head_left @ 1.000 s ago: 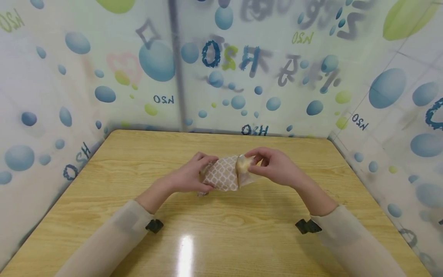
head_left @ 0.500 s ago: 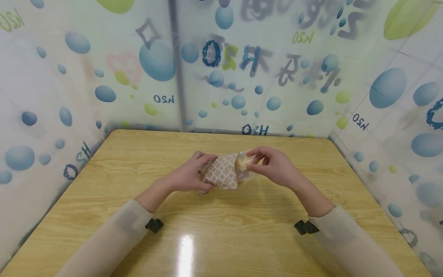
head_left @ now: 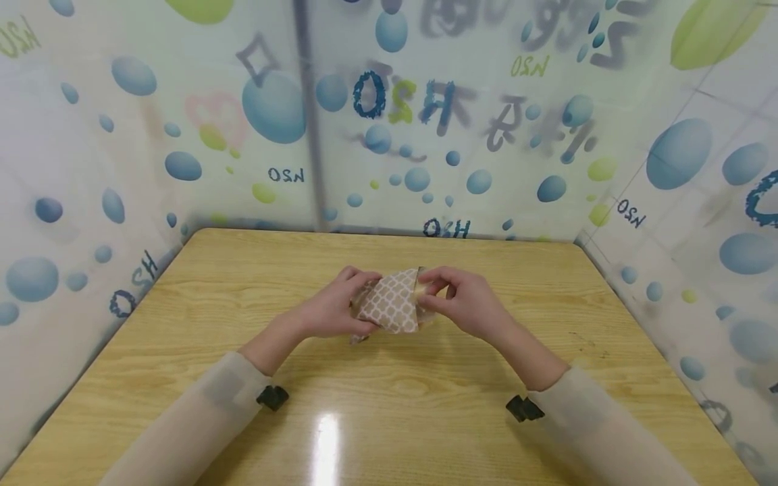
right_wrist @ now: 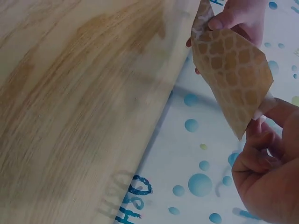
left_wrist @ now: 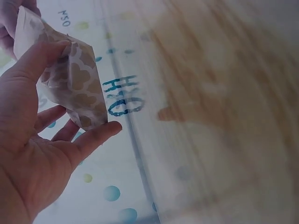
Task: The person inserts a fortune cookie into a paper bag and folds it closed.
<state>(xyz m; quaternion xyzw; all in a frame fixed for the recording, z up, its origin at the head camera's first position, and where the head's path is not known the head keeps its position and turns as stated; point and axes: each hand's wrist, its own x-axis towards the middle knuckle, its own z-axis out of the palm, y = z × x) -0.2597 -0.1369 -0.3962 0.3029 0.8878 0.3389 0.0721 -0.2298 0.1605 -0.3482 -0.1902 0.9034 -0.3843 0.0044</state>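
A brown paper bag [head_left: 389, 302] with a white lattice pattern lies sideways between the two hands, above the table. My left hand [head_left: 333, 305] grips its left end, thumb on the near side and fingers round the far side; the left wrist view shows this hand [left_wrist: 44, 144] with the crumpled bag [left_wrist: 84, 93]. At the bag's right-hand mouth, my right hand [head_left: 464, 302] pinches a pale yellow piece in clear wrap [head_left: 421, 291]. Most of that piece is hidden by the bag and fingers. In the right wrist view, whitish wrap [right_wrist: 266, 105] shows at the right hand's fingertips, against the bag [right_wrist: 233, 65].
The wood-grain table [head_left: 389, 398] stretches beneath both hands, with a bright reflection near its front. A pale curtain-like wall [head_left: 389, 182] with blue and green dots stands behind and at both sides. Dark clips [head_left: 272, 397] sit at both sleeve cuffs.
My right hand has moved left toward the bag's mouth, and the pale yellow piece has gone farther inside, so less of it shows. The left hand has kept its grip, almost still.
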